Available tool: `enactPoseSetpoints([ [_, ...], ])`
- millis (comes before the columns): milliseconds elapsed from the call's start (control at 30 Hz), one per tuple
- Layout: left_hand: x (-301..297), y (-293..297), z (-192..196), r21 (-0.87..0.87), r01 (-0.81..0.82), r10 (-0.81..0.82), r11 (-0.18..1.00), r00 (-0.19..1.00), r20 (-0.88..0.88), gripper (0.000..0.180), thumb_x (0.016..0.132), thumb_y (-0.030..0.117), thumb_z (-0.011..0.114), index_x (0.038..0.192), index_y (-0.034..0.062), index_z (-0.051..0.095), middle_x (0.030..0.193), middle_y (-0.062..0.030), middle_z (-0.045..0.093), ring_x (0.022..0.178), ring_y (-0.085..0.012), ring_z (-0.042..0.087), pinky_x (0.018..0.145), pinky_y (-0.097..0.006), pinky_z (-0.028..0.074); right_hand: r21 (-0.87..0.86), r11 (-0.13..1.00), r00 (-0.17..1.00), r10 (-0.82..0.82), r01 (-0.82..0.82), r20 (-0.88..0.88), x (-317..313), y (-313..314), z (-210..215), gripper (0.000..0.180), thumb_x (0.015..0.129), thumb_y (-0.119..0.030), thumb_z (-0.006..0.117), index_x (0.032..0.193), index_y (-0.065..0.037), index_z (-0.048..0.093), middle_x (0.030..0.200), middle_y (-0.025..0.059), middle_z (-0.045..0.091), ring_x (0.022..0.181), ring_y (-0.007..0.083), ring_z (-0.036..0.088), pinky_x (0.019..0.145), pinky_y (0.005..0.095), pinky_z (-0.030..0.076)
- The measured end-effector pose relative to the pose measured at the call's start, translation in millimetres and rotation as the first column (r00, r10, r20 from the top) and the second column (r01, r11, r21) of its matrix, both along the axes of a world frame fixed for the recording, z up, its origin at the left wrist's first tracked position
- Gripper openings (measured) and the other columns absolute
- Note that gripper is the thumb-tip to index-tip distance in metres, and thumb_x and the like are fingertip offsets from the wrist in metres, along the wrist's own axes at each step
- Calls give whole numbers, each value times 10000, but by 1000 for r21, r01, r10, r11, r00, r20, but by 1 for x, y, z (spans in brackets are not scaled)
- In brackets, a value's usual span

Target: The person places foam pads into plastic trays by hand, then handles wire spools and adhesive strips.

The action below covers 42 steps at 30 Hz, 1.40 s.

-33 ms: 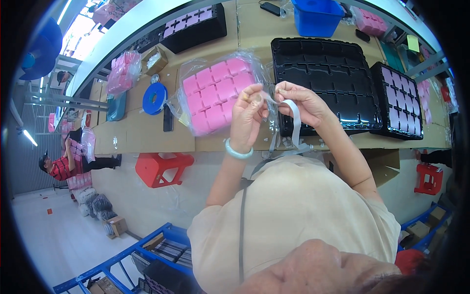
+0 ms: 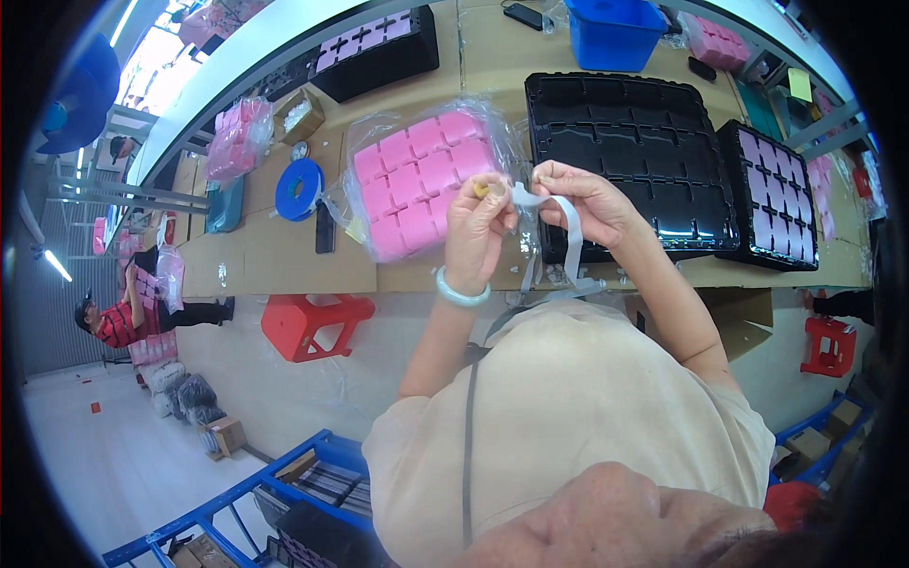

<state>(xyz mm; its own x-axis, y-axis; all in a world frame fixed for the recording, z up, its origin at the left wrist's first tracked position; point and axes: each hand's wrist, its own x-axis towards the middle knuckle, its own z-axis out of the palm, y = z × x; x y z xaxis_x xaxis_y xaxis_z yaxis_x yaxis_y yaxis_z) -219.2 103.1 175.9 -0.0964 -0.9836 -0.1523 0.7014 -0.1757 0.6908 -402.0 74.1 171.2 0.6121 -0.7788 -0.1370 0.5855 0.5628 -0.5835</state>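
Note:
Above the front edge of the table, my left hand (image 2: 478, 227) is closed, with thumb and fingertips pinched at one end of a white strip (image 2: 573, 241). A small yellow patch shows at its fingers; what it is I cannot make out. My right hand (image 2: 589, 204) pinches the same strip a short way along, and the rest hangs in a loop below it. Behind my left hand lies a block of pink foam pieces (image 2: 417, 175) in clear plastic film. Beyond my right hand is a large glossy black moulded tray (image 2: 625, 133).
A black tray with lilac pieces (image 2: 776, 194) stands at the right, another (image 2: 379, 57) at the back. A blue bin (image 2: 615, 36), a blue tape roll (image 2: 300, 189) and a phone (image 2: 326, 227) rest on the table. Red stools (image 2: 312, 327) stand below; a person (image 2: 123, 317) is at far left.
My left fingertips have shifted slightly, showing more of the yellow patch. The strip between my hands has turned, with its end now broader in view. My right hand has hardly moved.

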Motion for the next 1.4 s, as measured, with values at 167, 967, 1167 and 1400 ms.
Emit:
enactPoseSetpoints([
  [167, 2, 3, -4, -147, -41, 99, 988, 906, 413, 75, 905, 66, 647, 954, 14, 627, 770, -35, 627, 629, -78, 585, 541, -193, 490, -390, 918, 790, -293, 74, -539, 8, 12, 3, 226, 946, -226, 610, 1045, -24, 598, 937, 40, 590, 812, 123, 581, 733, 273, 481],
  [967, 19, 52, -63, 361, 561, -657, 745, 708, 257, 116, 894, 120, 651, 939, 19, 614, 790, -75, 685, 608, -76, 606, 524, -187, 471, -652, 707, -42, -686, -275, -726, -42, 22, -38, 102, 776, -169, 729, 789, -80, 682, 883, 28, 523, 941, 219, 450, 832, 345, 360],
  [1167, 23, 54, -67, 354, 549, -643, 758, 721, 260, 117, 892, 117, 650, 941, 17, 614, 796, -76, 688, 611, -73, 604, 526, -187, 467, -596, 734, -152, -663, -326, -733, -27, 21, -47, 93, 761, -161, 757, 771, -103, 685, 892, 28, 503, 959, 232, 446, 843, 385, 327],
  [1400, 27, 55, -68, 337, 550, -637, 764, 725, 262, 117, 904, 133, 645, 937, 25, 613, 799, -73, 684, 624, -68, 580, 530, -186, 464, -709, 601, -280, -799, -369, -532, -18, 10, -54, 215, 722, -162, 777, 858, -108, 620, 891, 39, 498, 924, 256, 447, 788, 402, 321],
])
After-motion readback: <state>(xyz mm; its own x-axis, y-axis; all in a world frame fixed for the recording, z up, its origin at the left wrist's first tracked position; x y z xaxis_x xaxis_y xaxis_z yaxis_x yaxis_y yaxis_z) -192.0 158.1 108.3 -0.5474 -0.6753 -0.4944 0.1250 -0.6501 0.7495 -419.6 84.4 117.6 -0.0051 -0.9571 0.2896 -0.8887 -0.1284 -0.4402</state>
